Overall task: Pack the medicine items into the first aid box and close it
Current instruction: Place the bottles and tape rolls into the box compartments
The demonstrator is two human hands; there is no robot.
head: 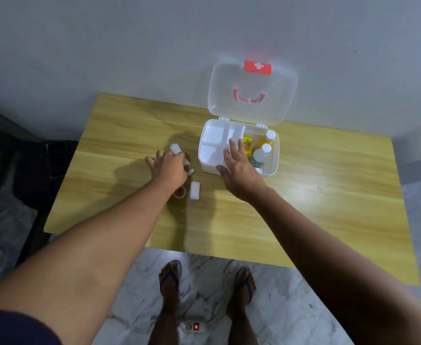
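Note:
A white first aid box (208,168) stands open on the wooden table (304,207), its clear lid (274,95) with a red cross tab leaning back against the wall. Inside sit a white divided tray (212,143), a yellow packet (246,145) and two white-capped bottles (260,154). My right hand (239,168) rests spread over the box's front, fingers apart, holding nothing. My left hand (169,165) closes over a white bandage roll (175,148) left of the box; another roll's end (191,171) shows by the knuckles. A third roll (194,191) and a brown tape roll (179,192) lie near my wrist.
The table stands against a grey wall. Dark cloth (42,160) lies to its left. On the marble floor below are my sandalled feet (171,277) and a power strip (192,326) with a lit red switch.

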